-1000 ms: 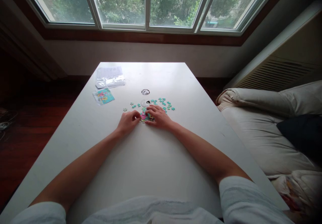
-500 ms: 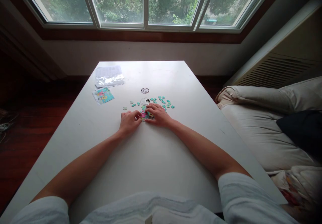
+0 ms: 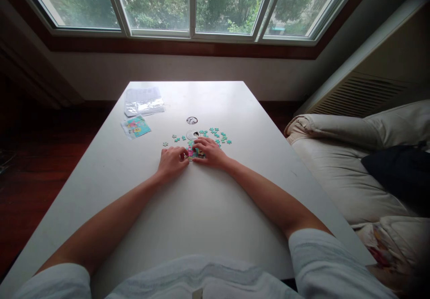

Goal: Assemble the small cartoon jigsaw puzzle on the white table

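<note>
A small, partly joined jigsaw puzzle [image 3: 198, 152] in pink, green and yellow lies flat on the white table [image 3: 188, 209]. At its left edge my left hand [image 3: 172, 161] has its fingers curled, thumb and fingertips closed on a puzzle piece by the border. My right hand [image 3: 211, 153] rests over the right part, fingers spread and thumb apart, touching the surface and hiding much of it. Loose teal puzzle pieces [image 3: 223, 135] are scattered beyond my right hand. A few more loose pieces [image 3: 176, 140] lie beyond my left hand.
Past the puzzle are a round pale disc [image 3: 192, 135] and a dark-rimmed round item [image 3: 191, 120]. A picture card [image 3: 137, 127] and a clear plastic sleeve [image 3: 144, 101] lie at the far left. A cream sofa [image 3: 339, 173] flanks the table's right side.
The whole view has shifted slightly, with things appearing a little further left. Both hands keep nearly the same place and pose at the puzzle.
</note>
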Demonstrator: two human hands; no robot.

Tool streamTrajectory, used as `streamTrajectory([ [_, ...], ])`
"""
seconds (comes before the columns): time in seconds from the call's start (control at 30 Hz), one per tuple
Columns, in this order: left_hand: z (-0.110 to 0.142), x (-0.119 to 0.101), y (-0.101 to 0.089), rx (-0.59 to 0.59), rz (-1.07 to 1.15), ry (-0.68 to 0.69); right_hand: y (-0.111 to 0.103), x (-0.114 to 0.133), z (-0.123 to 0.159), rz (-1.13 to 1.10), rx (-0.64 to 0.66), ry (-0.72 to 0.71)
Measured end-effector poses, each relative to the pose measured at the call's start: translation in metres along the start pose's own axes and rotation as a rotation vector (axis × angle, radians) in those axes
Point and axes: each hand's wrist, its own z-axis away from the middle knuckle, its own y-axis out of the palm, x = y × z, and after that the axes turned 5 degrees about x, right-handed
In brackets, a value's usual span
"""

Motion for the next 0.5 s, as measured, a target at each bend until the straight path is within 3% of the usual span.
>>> streamTrajectory([
  [0.5, -0.0010, 0.0049, 0.0035, -0.035, -0.022, -0.005, -0.0025, 0.0027, -0.0008, 0.002, 0.029, 0.016],
])
